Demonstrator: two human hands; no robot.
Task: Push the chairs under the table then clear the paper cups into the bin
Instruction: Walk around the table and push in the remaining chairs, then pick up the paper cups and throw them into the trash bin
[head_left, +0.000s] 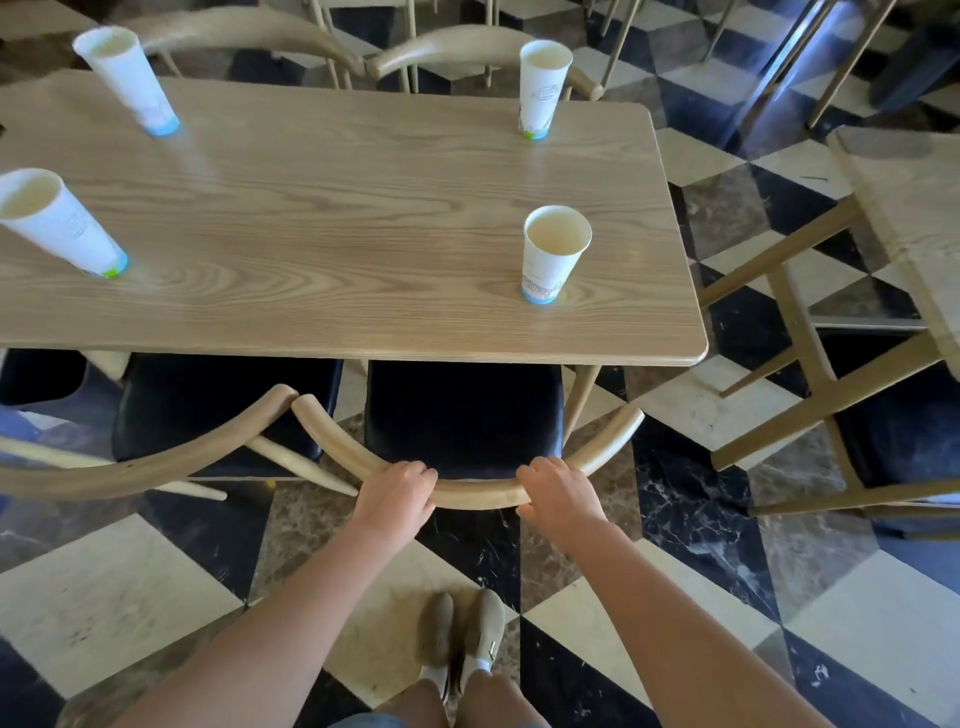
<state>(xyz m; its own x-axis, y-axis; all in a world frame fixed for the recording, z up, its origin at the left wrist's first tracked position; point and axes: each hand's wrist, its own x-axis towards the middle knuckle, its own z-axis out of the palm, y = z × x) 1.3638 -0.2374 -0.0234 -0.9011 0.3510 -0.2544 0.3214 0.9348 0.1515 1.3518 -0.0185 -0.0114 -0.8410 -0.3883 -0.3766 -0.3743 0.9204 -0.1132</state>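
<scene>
Left hand (397, 491) and right hand (558, 493) both grip the curved backrest of the chair (467, 496), its seat partly under the table (337, 218). Four paper cups (553, 254) stand upright on the table.

**No legible text in view**

The four paper cups carry faint printed artwork, but none of it reads as words: the near right cup (554, 254), the far right cup (543, 89), the far left cup (127, 80) and the near left cup (57, 221) show only pale line drawings and coloured base bands.
</scene>
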